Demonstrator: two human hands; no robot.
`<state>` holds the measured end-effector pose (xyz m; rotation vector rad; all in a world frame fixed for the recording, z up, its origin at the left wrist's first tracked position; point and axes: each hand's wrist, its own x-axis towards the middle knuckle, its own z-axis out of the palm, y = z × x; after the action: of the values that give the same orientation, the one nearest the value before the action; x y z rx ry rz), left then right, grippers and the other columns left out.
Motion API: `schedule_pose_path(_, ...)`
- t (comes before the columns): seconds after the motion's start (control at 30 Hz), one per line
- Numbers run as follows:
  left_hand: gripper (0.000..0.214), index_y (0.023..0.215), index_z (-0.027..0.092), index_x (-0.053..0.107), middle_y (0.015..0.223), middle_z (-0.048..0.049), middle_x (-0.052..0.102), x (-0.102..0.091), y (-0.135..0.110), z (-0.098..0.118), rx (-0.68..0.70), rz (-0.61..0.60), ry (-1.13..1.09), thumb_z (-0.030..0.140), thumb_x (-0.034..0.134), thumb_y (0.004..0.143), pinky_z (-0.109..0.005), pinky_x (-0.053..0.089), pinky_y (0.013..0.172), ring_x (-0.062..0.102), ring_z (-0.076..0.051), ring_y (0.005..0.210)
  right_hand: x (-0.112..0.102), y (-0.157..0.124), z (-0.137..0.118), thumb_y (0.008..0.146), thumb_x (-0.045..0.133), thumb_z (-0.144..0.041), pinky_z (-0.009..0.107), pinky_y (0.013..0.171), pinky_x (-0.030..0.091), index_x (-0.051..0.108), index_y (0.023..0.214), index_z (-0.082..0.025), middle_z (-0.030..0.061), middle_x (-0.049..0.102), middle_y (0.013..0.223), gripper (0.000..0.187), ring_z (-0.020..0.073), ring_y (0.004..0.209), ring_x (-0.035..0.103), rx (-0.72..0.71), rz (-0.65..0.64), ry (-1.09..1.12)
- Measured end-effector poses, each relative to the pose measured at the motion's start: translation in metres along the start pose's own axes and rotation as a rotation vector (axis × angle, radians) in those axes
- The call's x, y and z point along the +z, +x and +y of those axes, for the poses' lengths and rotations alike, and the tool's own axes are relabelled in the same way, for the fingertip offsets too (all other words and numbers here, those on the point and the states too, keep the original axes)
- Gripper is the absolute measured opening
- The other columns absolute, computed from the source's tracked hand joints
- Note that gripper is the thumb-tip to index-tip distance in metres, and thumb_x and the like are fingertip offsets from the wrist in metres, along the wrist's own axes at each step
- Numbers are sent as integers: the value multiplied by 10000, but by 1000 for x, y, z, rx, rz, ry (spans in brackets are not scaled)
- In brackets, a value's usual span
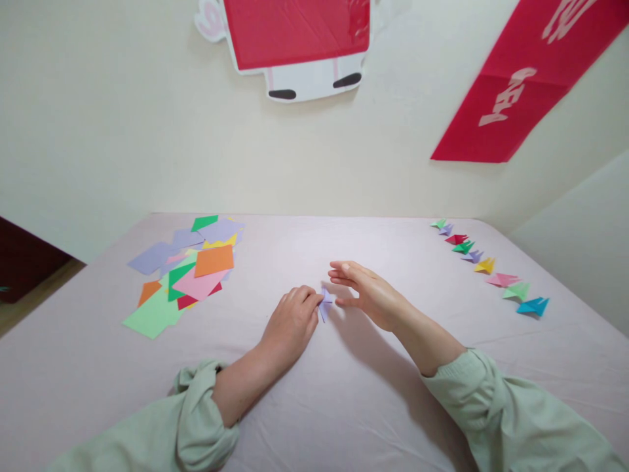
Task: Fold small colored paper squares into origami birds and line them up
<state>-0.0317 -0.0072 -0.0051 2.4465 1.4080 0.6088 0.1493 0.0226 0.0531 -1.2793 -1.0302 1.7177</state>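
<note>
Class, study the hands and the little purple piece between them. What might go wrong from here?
1. Only the left hand touches the purple piece; the right hand is apart from it, so the piece might slip or turn.
2. Its thin points stick out towards the right hand, which could bend them on contact.
3. The sheets lie loose and overlapping, so a sweep of the left sleeve might scatter them.
</note>
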Motion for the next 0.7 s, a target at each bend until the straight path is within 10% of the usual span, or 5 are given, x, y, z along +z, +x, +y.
schedule_pose_path(0.43,208,1059,194,581,1062,-70,578,-2,-1,2,-11,-2,-27,302,605,884,-392,454,866,533,-241,987,-1,10,13,922,503,-377,379,821,555,625,1037,-201,113,574,1223,244,220,1121,559,55,-16,188)
schedule_pose_path(0.7,145,863,198,615,866,-24,589,-4,4,-3,-111,124,-256,206,489,933,-296,430,750,554,-176,829,0,10,18,868,566,-378,391,890,519,646,1015,-199,92,609,1170,245,212,1070,578,-153,-78,115)
